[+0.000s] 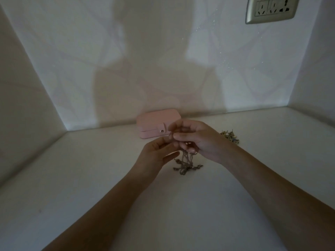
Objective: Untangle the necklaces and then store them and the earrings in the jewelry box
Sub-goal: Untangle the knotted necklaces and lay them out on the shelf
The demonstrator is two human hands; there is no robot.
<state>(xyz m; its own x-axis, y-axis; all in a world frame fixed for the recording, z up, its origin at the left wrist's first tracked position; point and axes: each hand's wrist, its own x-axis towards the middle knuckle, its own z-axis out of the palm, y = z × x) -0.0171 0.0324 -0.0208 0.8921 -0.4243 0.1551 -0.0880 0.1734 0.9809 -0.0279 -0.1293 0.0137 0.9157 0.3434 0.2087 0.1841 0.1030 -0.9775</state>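
White countertop (90, 178) fills a recess walled on the left, back and right, with bare surface open toward the near edge. The pink jewelry box (155, 118) sits against the back wall, lid down and snap tab (161, 130) fastened. Just in front of it, the right hand (199, 140) pinches chain strands. The left hand (155, 151) curls its fingers at the same strands, apparently pinching too. The necklaces (184, 163) hang from both hands in a knotted clump, their lower ends on the counter. The earrings (229, 136) lie heaped beside the right wrist. Untangling looks unfinished; opening the box and storing everything remain.
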